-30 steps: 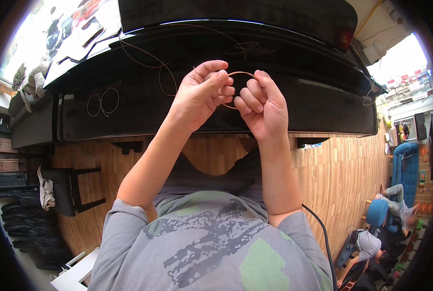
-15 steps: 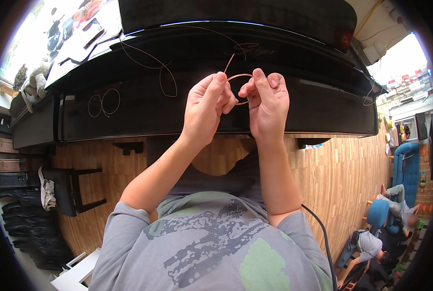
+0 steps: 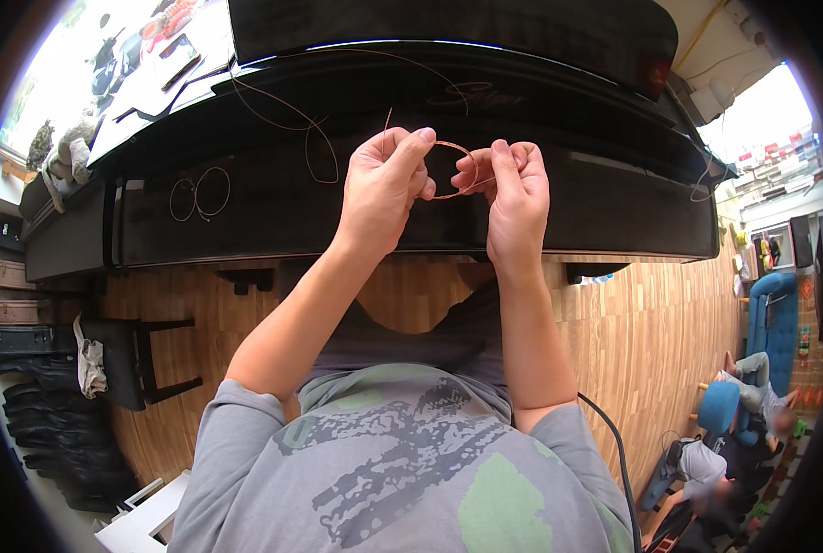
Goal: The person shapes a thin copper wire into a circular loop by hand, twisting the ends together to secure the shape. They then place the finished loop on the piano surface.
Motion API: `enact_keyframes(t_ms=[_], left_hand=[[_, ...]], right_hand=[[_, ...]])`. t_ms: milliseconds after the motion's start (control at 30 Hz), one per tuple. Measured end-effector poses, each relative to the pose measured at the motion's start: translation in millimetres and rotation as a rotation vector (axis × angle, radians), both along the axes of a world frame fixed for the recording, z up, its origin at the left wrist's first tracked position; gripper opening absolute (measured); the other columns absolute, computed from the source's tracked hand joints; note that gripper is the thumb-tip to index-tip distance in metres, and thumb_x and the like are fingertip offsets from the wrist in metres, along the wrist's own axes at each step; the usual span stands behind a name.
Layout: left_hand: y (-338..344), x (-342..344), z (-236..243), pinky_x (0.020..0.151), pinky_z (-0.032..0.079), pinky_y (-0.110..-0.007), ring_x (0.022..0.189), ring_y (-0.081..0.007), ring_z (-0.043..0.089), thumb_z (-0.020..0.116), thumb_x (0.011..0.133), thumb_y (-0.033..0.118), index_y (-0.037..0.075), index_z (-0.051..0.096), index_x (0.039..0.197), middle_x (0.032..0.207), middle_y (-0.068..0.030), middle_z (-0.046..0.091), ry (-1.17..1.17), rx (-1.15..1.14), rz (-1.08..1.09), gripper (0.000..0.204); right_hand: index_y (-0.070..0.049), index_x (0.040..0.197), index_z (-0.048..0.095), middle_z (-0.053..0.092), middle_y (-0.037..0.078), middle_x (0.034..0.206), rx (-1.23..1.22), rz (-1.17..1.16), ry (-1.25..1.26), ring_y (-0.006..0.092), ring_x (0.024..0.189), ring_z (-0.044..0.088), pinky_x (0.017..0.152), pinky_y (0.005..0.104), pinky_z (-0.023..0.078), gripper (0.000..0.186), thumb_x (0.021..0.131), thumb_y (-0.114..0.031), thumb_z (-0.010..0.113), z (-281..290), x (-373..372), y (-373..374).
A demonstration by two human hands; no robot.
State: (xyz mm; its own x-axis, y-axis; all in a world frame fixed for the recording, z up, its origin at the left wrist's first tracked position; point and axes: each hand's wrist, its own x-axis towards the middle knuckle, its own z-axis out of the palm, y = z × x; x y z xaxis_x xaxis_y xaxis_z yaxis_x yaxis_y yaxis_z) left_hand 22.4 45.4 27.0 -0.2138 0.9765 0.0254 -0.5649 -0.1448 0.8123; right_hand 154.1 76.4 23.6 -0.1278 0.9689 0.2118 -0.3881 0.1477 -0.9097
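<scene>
L hand point(image 3: 381, 189) + R hand point(image 3: 515, 198) both up over closed black piano point(image 3: 411, 217), fingers pinched on a small copper-coloured wire coil point(image 3: 450, 170). Coil held in air between the 2 hands, just above piano's front edge, not resting on it.

- L fingers point(image 3: 409, 152) clamp coil's left side; short free end sticks up past thumb.
- R fingers point(image 3: 485, 170) grip the right side.
- Coil looks like 1 tight ring, several turns; can't tell count.

Progress, as judged: winding seems mostly done, ring formed; loose tail not yet tucked.

Elsewhere: long loose wire strand point(image 3: 287, 115) lies on piano top toward left; 2 thin wire loops point(image 3: 199, 194) lie near left end, well apart from hands.
</scene>
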Motion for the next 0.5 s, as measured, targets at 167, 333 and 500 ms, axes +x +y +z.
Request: enact_keyframes(t_ms=[167, 333, 500], left_hand=[[-1.4, 1.5, -1.9, 0.049, 0.035, -0.024, 0.045, -0.004, 0.031, 0.062, 0.09, 0.016, 0.014, 0.046, 0.066, 0.056, 0.0062, 0.037, -0.072, -0.007, 0.022, 0.029], [0.8, -1.5, 5.5, 0.042, 0.028, -0.021, 0.045, -0.002, 0.029, 0.064, 0.089, 0.018, 0.015, 0.045, 0.068, 0.058, 0.0075, 0.035, -0.187, -0.022, 0.139, 0.028], [1.2, 0.2, 7.5, 0.041, 0.026, -0.02, 0.046, -0.0016, 0.029, 0.063, 0.09, 0.02, 0.015, 0.046, 0.071, 0.058, 0.0082, 0.034, -0.25, -0.064, 0.098, 0.026]], right_hand=[[-0.008, 0.09, 0.042, 0.064, 0.013, 0.085, -0.016, 0.079, 0.067, 0.0149, 0.071, 0.061, 0.065, 0.0265, 0.049, 0.012, 0.099, -0.017, 0.043, 0.8, 3.4, 0.3], [-0.001, 0.107, 0.054, 0.064, 0.013, 0.1, 0.057, 0.19, 0.076, 0.0154, 0.085, 0.062, 0.073, 0.026, 0.048, 0.018, 0.098, -0.013, 0.044, 0.0, 6.0, -6.4], [-0.005, 0.116, 0.063, 0.064, 0.009, 0.101, 0.45, -0.003, -0.338, 0.015, 0.082, 0.062, 0.071, 0.0252, 0.05, 0.03, 0.091, 0.002, 0.049, 1.9, -2.2, -14.0]])
